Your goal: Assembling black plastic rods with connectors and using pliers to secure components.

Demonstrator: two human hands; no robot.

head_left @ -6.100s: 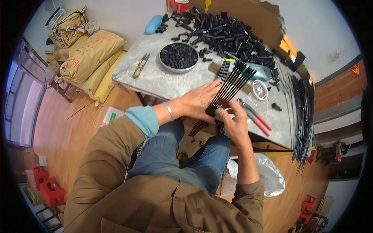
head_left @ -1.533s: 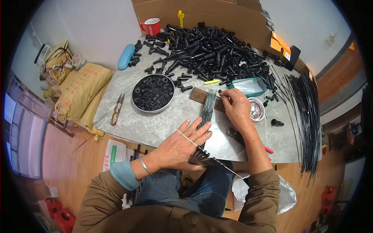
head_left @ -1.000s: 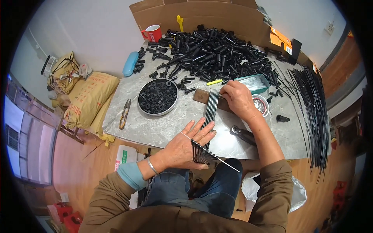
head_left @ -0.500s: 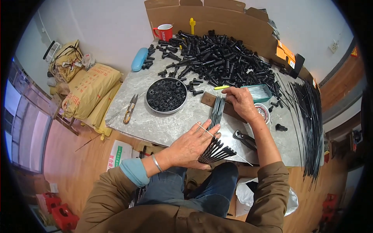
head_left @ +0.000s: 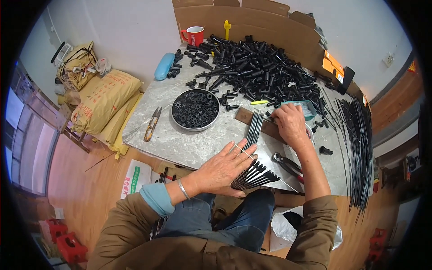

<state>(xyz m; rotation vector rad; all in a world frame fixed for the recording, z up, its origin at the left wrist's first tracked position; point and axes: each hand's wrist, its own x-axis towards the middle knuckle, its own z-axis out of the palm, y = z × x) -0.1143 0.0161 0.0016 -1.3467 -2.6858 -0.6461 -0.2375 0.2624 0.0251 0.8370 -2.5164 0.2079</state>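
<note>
My left hand lies flat with outstretched fingers over a row of thin dark rods. Their pale tips rest on a brown wooden block; their black looped ends fan out past my fingers at the table's front edge. A thin pale stick crosses over my fingers, and a similar length shows beyond the loops. My right hand is at the block's right part, fingers curled together near a teal tray and a mostly hidden white bowl. Whatever its fingertips hold is unclear.
Black tubular parts are heaped at the back before a cardboard screen. A round tin of black rings, scissors, a blue case and a red mug stand left. Pliers and long black rods lie right.
My right hand has moved right, away from the rods' pale tips, toward the teal tray and white bowl. My left hand stays over the rods. The whole view has shifted slightly.
</note>
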